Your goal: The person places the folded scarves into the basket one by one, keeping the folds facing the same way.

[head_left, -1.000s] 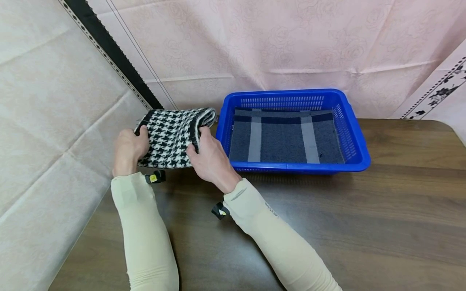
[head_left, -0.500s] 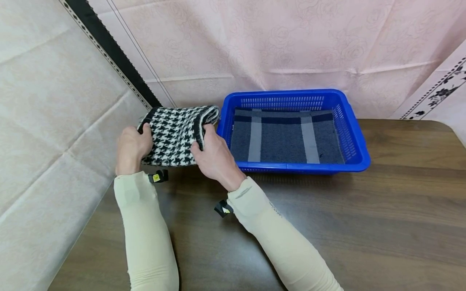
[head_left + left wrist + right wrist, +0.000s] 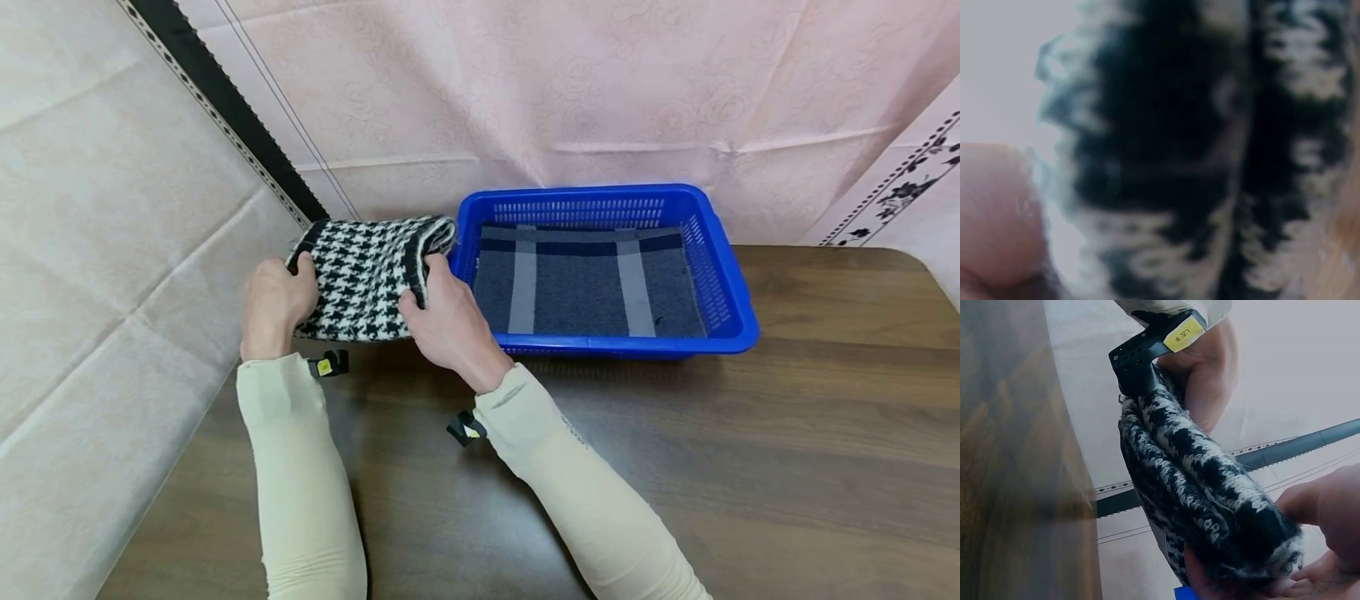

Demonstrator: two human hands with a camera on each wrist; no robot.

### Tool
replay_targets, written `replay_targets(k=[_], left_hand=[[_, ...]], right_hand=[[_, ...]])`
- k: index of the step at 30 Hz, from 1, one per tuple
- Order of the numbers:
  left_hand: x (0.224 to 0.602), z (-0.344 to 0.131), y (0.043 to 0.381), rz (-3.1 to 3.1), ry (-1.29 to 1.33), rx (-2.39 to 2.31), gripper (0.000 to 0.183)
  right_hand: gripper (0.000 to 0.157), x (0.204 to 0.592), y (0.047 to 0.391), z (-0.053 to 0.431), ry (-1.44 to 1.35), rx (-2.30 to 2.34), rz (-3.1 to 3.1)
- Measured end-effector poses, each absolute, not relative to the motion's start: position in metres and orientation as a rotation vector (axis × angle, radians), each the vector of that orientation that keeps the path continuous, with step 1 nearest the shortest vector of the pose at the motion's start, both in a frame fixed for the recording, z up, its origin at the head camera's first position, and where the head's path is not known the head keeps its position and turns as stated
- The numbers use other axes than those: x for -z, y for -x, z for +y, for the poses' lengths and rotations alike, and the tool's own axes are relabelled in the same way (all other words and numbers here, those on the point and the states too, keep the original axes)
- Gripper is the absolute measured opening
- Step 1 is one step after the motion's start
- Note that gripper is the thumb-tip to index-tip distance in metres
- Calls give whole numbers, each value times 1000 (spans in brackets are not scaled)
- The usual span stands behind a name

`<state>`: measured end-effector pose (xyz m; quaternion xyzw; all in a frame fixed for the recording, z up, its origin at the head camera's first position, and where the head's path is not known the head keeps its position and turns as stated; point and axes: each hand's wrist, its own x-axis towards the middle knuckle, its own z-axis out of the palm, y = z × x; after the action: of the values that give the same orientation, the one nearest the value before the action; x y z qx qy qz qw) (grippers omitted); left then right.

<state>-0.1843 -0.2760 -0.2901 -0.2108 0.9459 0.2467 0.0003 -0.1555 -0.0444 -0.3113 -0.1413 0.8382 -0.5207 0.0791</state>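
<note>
A folded scarf-like cloth (image 3: 360, 279) in black-and-white houndstooth is held up between my two hands, just left of the blue basket (image 3: 600, 343). My left hand (image 3: 276, 304) grips its left edge, thumb on top. At the right edge, my right hand (image 3: 453, 321) pinches the folded layers between thumb and fingers. Several stacked layers of the cloth (image 3: 1194, 472) show side-on in the right wrist view. The left wrist view is filled by blurred cloth (image 3: 1154, 125) close up. Inside the basket lies a flat grey cloth (image 3: 577, 287) with lighter stripes.
The basket stands on a brown wooden table (image 3: 787, 450), near the pale pink cloth backdrop (image 3: 600, 92). A white patterned cloth (image 3: 112, 250) covers the left side. The table's rounded corner (image 3: 918, 258) lies at the far right.
Both hands have shifted slightly right and a little away from the body, carrying the houndstooth cloth toward the basket's left rim. The basket and grey cloth stay in place.
</note>
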Motion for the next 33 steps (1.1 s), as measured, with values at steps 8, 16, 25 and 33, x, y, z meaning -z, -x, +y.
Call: replay_targets(k=[8,16,25,33], left_hand=[[289,-271,184,2984,648,-775,78],[287,-266,183,2982,644,-776,78],[285,-260,182,3006,615,-781,75],[285,-254,183,3042,551,-772,74]], right_hand=[[62,310,156,-40,413,1526,2528],[63,308,159,-36,408,1513,2531],[63,306,160,-29,387,1515,2508],[63,302,161,-21,374,1496,2528]])
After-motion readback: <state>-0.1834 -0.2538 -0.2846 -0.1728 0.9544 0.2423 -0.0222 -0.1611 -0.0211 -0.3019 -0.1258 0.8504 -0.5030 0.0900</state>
